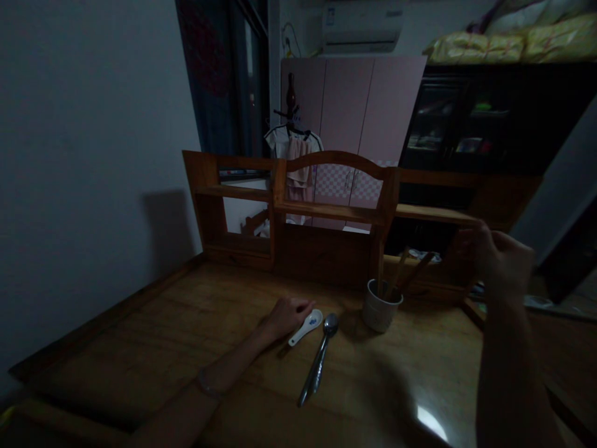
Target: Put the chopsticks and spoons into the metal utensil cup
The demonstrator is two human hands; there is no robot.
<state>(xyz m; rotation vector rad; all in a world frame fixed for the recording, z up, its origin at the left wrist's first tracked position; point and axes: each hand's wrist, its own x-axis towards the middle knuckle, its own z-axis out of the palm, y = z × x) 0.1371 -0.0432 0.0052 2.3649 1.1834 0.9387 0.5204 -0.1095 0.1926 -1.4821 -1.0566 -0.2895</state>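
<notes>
My left hand [290, 313] rests on the wooden table with its fingers curled, right beside the bowl of a white ceramic spoon [311, 321]. I cannot make out what, if anything, is in those fingers. Right of this spoon lie metal spoons [321, 354], their bowls together and their handles slightly apart. A pale cup [380, 309] stands upright farther right, with several wooden chopsticks [396, 274] leaning in it. My right hand [501, 255] is raised to the right of the cup, its fingers drawn together in a pinch. Dim light hides anything between them.
A wooden shelf rack [326, 214] rises along the back of the table [186, 336]. A white wall [93, 186] borders the left side. Beyond the rack are a pink wardrobe [347, 106], a dark cabinet [489, 124] and hanging clothes [298, 152].
</notes>
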